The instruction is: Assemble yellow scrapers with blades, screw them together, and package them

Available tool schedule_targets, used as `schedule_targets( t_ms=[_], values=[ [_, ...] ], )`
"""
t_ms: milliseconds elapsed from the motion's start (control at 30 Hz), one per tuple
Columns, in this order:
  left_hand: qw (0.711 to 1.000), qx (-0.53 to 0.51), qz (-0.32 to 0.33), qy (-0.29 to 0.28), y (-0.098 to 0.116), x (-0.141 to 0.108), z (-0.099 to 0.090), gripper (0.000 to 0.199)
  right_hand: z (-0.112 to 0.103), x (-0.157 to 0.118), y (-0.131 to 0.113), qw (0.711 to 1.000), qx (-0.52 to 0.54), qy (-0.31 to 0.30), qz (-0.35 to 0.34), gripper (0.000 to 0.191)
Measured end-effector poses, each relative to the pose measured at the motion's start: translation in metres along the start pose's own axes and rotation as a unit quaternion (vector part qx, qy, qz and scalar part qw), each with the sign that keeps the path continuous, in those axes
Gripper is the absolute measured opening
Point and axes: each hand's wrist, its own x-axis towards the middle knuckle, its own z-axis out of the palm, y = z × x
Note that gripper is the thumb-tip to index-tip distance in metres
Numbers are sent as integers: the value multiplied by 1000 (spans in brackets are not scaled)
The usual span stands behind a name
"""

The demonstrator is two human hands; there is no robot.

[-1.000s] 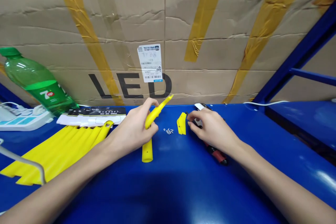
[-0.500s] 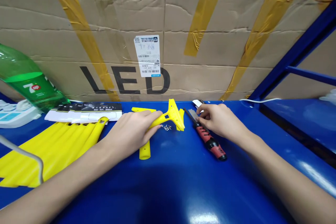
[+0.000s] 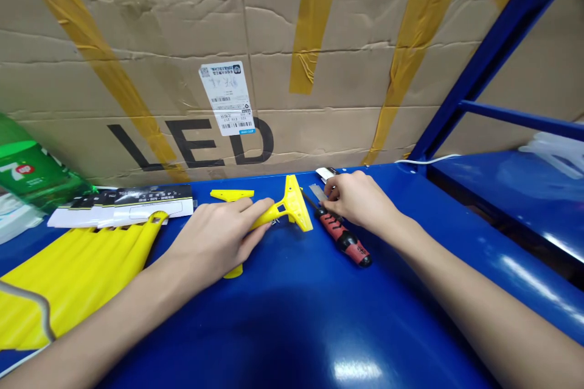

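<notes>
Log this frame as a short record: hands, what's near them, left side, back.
left hand: gripping a yellow scraper by its handle, head pointing right
right hand: fingers at a thin metal blade; grip unclear
near right hand: red and black screwdriver lying on the table
near left hand: yellow piece, partly hidden by that hand
left side: row of yellow handles, green bottle cut off by the frame
back: cardboard box marked LED
</notes>
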Motion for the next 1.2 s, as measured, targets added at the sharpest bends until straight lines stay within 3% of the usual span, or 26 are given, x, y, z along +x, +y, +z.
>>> schedule_targets(
  t_ms=[400, 500, 567, 667, 767, 833, 1033, 1200],
  values=[
    [1000, -4, 13, 5, 3, 0, -1, 34, -6, -3, -2, 999, 8, 32, -13, 30],
    [1000, -16, -1, -3, -1, 0, -4, 33, -16, -4, -3, 992, 98, 80, 3, 28],
    [1000, -27, -11, -11, -5, -1, -7, 32, -22, -5, -3, 965, 249, 80, 27, 30],
    [999, -46, -21, -14, -11, -2, -12, 31, -26, -6, -6, 878, 474, 6, 60, 29],
    [997, -70, -21, -13, -14, -3, -15, 30, -23, -8, -14, 796, 599, -51, 67, 21],
    [996, -83, -17, -16, -16, -4, -15, 30, -21, -11, -22, 767, 634, -70, 71, 20],
    [994, -103, -10, -20, -23, -5, -11, 32, -14, -15, -35, 771, 620, -134, 54, 35],
    [994, -108, -9, -20, -27, -5, -11, 32, -9, -14, -34, 815, 565, -123, 33, 39]
  ],
)
